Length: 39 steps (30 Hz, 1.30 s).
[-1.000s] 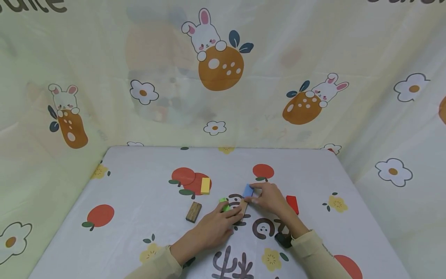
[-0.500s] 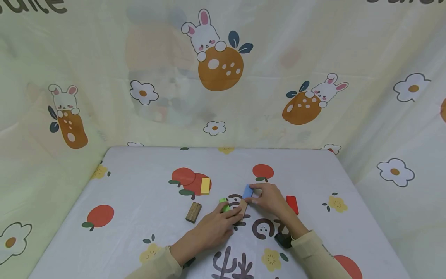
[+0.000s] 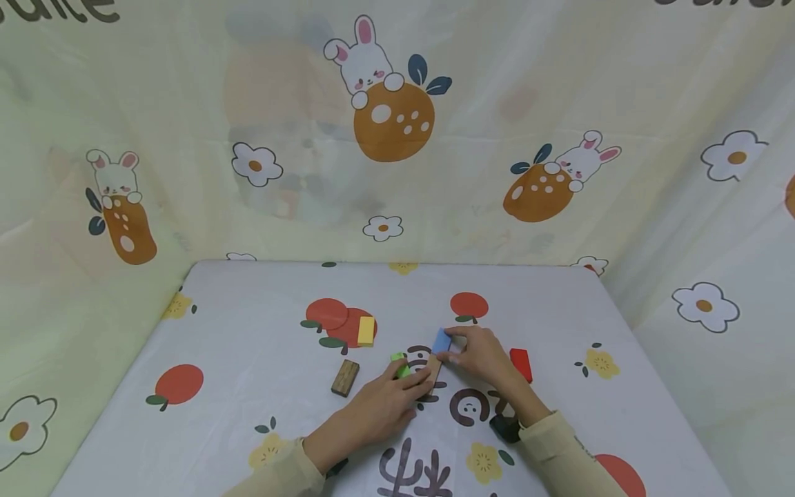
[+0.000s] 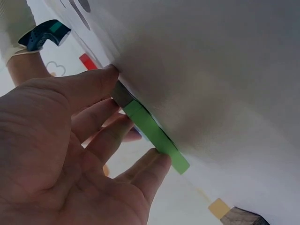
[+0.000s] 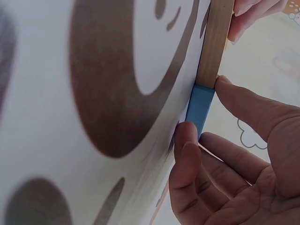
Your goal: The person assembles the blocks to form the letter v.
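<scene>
A light wooden block (image 3: 435, 369) and a blue block (image 3: 442, 341) lie end to end on the table. My right hand (image 3: 483, 353) pinches the blue block (image 5: 200, 105), thumb near the joint and index finger toward its far end. Over the wooden block's near part reaches my left hand (image 3: 381, 404), with thumb and middle fingers at the wood (image 4: 123, 95). Its index finger lies on a bright green block (image 4: 157, 136) just to the left. That green block is partly hidden by the finger in the head view.
A yellow block (image 3: 366, 331) lies back left, and a dark wooden block (image 3: 345, 377) sits left of my left hand. The red block (image 3: 521, 364) is right of my right hand. Printed cloth (image 3: 248, 359) covers the table; a curtain (image 3: 279, 103) hangs behind it.
</scene>
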Available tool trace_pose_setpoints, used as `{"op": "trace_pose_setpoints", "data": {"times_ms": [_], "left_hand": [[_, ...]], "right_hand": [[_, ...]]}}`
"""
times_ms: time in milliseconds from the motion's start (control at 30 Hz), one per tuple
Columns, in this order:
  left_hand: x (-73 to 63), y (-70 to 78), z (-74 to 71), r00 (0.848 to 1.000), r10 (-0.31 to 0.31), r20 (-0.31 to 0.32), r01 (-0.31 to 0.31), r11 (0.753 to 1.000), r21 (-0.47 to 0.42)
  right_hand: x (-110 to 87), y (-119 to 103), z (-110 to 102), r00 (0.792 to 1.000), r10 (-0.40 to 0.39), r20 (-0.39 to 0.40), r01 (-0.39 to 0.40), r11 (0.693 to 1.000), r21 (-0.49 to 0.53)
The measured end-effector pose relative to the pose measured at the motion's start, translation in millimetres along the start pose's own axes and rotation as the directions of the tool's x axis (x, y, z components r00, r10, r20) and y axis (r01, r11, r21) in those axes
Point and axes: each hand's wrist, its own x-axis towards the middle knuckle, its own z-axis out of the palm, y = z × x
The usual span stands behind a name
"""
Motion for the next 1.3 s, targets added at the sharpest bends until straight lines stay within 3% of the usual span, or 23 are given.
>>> {"op": "trace_pose_setpoints", "data": {"times_ms": [333, 633, 933, 1300], "left_hand": [[-1.0, 0.4, -0.3, 1.000, 0.003, -0.021, -0.004, 1.000, -0.018], [-0.9, -0.1, 0.6, 1.000, 0.007, -0.024, -0.007, 1.000, -0.006], [0.0, 1.2, -0.4, 1.000, 0.002, -0.024, -0.002, 1.000, -0.004], [-1.8, 2.3, -2.1, 1.000, -0.011, -0.005, 0.011, 1.000, -0.029]], "right_hand": [[-2.4, 1, -3, 1.000, -0.020, 0.006, 0.020, 1.000, 0.022], [-6.0, 5, -8, 0.998, 0.012, 0.060, -0.017, 0.996, 0.083], [-8.5, 18, -13, 0.997, -0.037, 0.064, 0.029, 0.993, 0.117], [-15.2, 31, -28, 0.993, -0.092, 0.075, 0.085, 0.992, 0.089]]}}
